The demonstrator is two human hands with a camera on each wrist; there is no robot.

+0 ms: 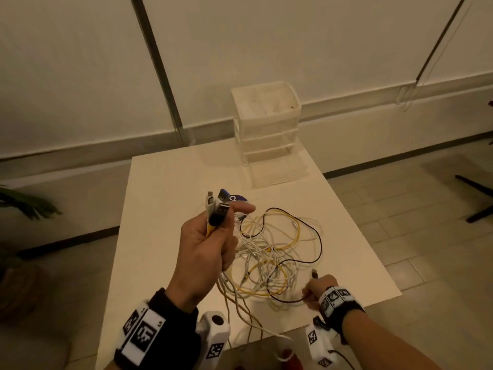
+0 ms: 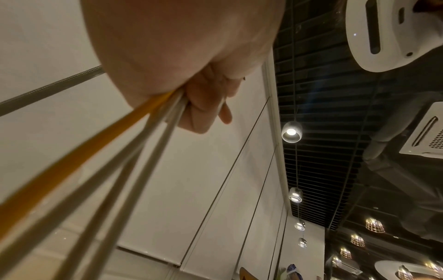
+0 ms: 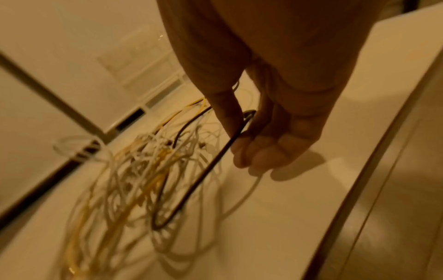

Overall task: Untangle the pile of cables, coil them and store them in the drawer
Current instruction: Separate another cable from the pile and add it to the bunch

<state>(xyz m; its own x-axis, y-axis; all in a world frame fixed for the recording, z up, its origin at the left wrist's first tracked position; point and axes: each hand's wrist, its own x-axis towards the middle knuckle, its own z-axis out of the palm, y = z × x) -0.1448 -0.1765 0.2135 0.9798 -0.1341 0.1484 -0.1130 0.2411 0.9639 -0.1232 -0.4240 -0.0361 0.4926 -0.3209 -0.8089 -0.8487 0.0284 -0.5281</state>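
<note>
A tangle of white, yellow and black cables [image 1: 274,252] lies on the white table [image 1: 165,182]. My left hand [image 1: 210,244] is raised above the table's left side and grips a bundle of cable ends [image 1: 217,206], plugs sticking up; the left wrist view shows the yellow and white cables [image 2: 100,151] running out of that fist [image 2: 203,106]. My right hand [image 1: 316,289] is low at the near right of the pile and pinches the black cable [image 3: 208,166] between thumb and fingers [image 3: 258,153]. A clear plastic drawer unit [image 1: 269,134] stands at the far side of the table.
Some cables hang over the table's near edge [image 1: 248,324]. A round purple-labelled object [image 1: 237,198] lies behind my left hand. Tiled floor surrounds the table, with a plant [image 1: 24,204] at the left and a dark furniture leg [image 1: 477,198] at the right.
</note>
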